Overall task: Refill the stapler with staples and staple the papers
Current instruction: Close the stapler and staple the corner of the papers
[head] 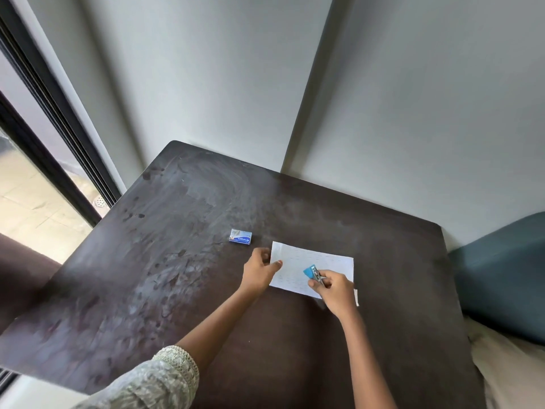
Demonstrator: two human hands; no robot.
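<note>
White lined papers (306, 261) lie on the dark table (177, 261), right of centre. My left hand (259, 273) pinches their left edge, thumb on top. My right hand (334, 290) holds a small blue stapler (312, 273) over the middle of the papers, its metal part showing between my fingers. A small blue staple box (240, 236) rests on the table, up and left of the papers, apart from both hands.
The table stands in a corner against grey walls. A dark-framed window or door (44, 128) runs along the left. A teal cushion (501, 276) and a pale fabric (507, 364) sit by the table's right edge.
</note>
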